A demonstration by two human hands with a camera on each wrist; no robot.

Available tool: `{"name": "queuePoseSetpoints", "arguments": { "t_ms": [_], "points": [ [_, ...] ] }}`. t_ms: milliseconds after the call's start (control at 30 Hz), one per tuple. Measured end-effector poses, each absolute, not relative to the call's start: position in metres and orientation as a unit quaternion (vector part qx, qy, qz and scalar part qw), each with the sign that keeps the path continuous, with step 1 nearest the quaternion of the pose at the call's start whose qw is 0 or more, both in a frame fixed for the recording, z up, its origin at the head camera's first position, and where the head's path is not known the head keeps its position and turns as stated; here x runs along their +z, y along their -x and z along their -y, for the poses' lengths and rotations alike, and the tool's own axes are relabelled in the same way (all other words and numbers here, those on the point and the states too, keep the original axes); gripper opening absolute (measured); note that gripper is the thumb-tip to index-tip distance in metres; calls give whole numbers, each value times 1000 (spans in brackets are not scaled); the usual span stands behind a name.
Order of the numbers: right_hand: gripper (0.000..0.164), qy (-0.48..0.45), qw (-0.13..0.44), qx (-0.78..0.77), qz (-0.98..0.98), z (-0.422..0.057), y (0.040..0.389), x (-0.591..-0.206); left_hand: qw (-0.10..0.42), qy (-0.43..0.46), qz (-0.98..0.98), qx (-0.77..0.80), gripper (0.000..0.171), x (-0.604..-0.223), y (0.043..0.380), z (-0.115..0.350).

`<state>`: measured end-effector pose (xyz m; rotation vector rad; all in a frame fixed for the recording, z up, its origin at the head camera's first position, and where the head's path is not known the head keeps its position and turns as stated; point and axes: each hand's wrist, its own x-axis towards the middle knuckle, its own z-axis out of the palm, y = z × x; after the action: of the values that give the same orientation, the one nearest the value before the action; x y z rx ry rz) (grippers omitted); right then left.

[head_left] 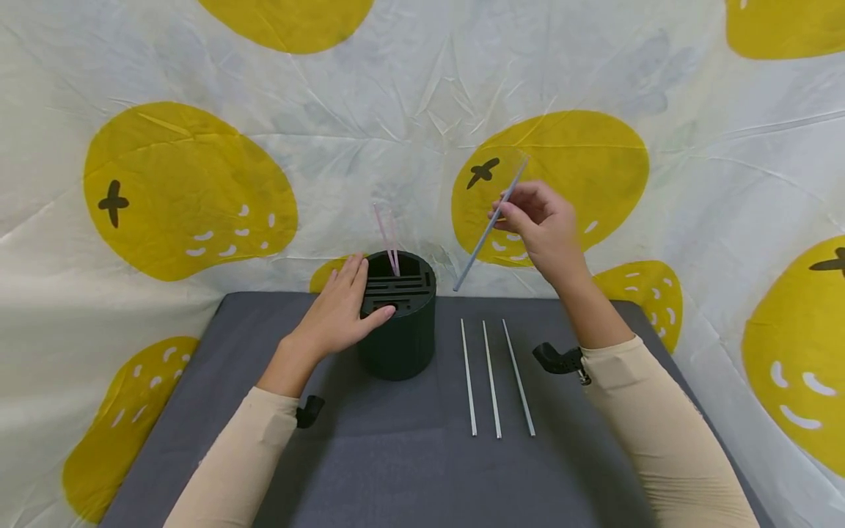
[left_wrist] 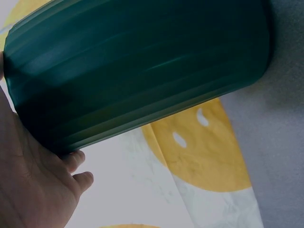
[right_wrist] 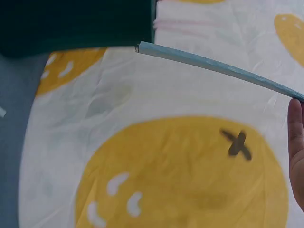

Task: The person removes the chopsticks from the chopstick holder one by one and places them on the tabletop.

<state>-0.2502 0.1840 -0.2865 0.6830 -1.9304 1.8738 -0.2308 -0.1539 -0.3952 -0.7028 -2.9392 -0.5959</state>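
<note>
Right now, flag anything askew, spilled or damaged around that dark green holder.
Nothing looks spilled or damaged. Slightly askew: the rightmost pale stick on the gray cloth slants away from the two pale sticks beside it, its near end splayed outward. The dark green holder stands upright.

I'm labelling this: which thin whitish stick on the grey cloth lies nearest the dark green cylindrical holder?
The leftmost thin whitish stick; the middle stick and rightmost stick lie farther from the dark green cylindrical holder.
</note>
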Motion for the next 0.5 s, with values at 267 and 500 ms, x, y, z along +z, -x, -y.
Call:
{"name": "queuePoseSetpoints", "arguments": {
  "t_ms": [267, 500],
  "points": [
    [16, -191, 185, 643, 718, -229, 249, -318, 32, 227, 954, -193, 104, -395, 232, 155],
    [23, -119, 161, 594, 779, -264, 248, -349, 32, 225, 955, -192, 105, -392, 230, 155]
  ]
}}
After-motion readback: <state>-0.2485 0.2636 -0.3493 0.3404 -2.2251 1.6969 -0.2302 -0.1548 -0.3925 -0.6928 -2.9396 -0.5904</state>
